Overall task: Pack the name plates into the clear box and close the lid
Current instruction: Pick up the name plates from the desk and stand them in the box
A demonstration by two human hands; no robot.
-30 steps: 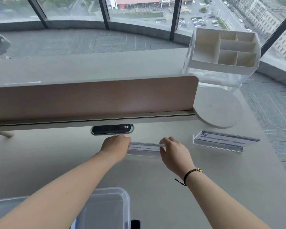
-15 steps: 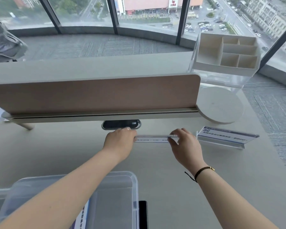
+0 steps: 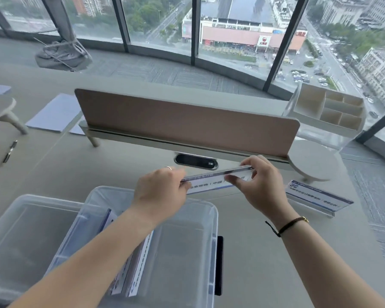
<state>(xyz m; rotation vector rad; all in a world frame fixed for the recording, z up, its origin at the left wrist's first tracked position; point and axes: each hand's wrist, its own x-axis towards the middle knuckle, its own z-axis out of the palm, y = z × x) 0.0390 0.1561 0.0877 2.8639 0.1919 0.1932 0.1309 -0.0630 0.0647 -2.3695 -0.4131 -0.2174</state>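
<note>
Left hand (image 3: 162,190) and right hand (image 3: 259,183) pinch a name plate (image 3: 213,182), seemingly airborne; next, lower it into the box (image 3: 212,218).

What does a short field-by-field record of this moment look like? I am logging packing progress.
held plate: name plate off the desk, gripped at its ends by left hand and right hand
clear box: open, plates standing inside
lid: off, left of box
still to pack: second name plate on desk, right side
</note>
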